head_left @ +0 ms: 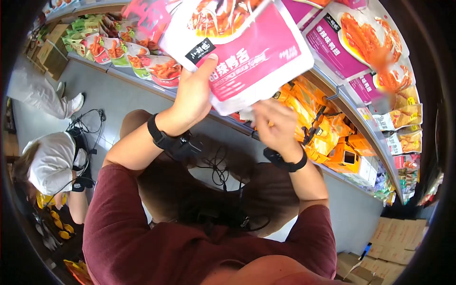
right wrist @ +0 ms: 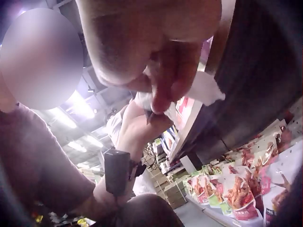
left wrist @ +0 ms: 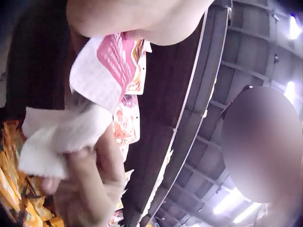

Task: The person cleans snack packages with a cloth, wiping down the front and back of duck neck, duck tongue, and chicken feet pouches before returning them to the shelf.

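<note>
**Pink packet point(head_left: 260, 71) held up before the shelves, white cloth point(left wrist: 59, 137) at its lower edge**

From where I stand, the packet fills the top centre of the frame, tilted, its printed front and food photo showing. The left hand point(head_left: 194, 95) grips it by the lower left side, thumb laid flat over the front near the black label.

The right hand point(head_left: 276, 126), a little right of centre and blurred, pinches the crumpled white cloth between thumb and curled fingers. The cloth sits right by the packet's bottom edge (whether it presses on the packet there, I can't tell).

A row of small food pouches point(head_left: 118, 50) lines the shelf at the upper left of the frame. At the upper right stand larger purple pouches point(head_left: 327, 59) with pictures of food, and below them, right of the right hand, lie orange packages point(head_left: 311, 118).

Someone in a white top point(head_left: 53, 159) is down low at the left edge, near a black cable point(head_left: 92, 121) coiled on the grey floor. Brown cartons point(head_left: 396, 242) are stacked at the lower right.
</note>
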Demonstrator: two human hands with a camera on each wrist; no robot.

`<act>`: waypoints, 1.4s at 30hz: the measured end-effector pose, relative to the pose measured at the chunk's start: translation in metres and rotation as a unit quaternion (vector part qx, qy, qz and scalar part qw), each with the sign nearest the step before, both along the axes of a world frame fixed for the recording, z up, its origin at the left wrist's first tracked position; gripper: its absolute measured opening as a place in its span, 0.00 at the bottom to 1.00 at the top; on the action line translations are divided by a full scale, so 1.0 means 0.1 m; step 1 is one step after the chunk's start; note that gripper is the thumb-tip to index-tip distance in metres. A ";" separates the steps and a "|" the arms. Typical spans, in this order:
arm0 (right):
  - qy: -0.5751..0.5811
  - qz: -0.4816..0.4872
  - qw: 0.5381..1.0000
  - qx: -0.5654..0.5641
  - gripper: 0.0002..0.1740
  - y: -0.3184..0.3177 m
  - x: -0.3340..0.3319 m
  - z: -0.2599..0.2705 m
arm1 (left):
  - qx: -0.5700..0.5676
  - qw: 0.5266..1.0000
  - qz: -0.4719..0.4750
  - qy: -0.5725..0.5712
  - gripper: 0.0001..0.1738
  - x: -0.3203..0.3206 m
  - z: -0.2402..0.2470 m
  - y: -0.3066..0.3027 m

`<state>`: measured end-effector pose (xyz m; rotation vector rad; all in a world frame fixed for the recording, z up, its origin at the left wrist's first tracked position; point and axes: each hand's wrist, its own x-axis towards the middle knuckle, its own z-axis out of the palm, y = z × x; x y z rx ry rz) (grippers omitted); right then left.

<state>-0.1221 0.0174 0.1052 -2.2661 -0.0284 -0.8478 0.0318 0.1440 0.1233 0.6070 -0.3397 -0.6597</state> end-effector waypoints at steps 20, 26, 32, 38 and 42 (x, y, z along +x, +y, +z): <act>-0.092 -0.177 0.950 -0.241 0.22 -0.30 -0.19 0.74 | 0.196 0.866 -0.098 -0.450 0.17 0.09 -0.02 0.08; 0.073 -0.041 0.970 -0.227 0.25 -0.04 -0.03 0.51 | 0.203 0.857 -0.133 -0.454 0.23 0.01 -0.10 0.03; 0.066 -0.044 0.949 -0.305 0.26 -0.11 -0.02 0.50 | 0.188 0.880 -0.131 -0.416 0.20 0.03 -0.15 -0.01; -0.051 -0.273 0.914 -0.297 0.18 -0.58 -0.09 0.61 | 0.209 0.892 -0.132 -0.379 0.19 0.03 -0.06 0.04; -0.023 -0.292 0.930 -0.222 0.16 -0.52 -0.11 0.55 | 0.191 0.895 -0.144 -0.376 0.19 0.03 -0.07 0.06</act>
